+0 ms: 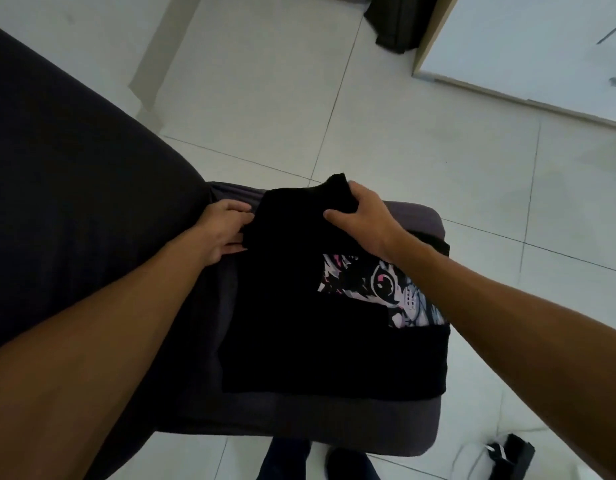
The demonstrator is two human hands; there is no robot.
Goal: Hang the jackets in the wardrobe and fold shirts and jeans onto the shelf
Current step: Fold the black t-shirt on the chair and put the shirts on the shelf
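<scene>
Black shirt (299, 341) at cushion (334, 420) edge

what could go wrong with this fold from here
The black shirt reaches the right edge of the dark seat cushion, so a tug from the right hand might slide it to the tiled floor. The left hand grips only the flap's edge, so the fold may land crooked over the printed graphic.

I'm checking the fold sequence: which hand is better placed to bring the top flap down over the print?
Right. The right hand already grips the black shirt's raised far edge, directly above the print; the left hand only holds the side edge.
</scene>
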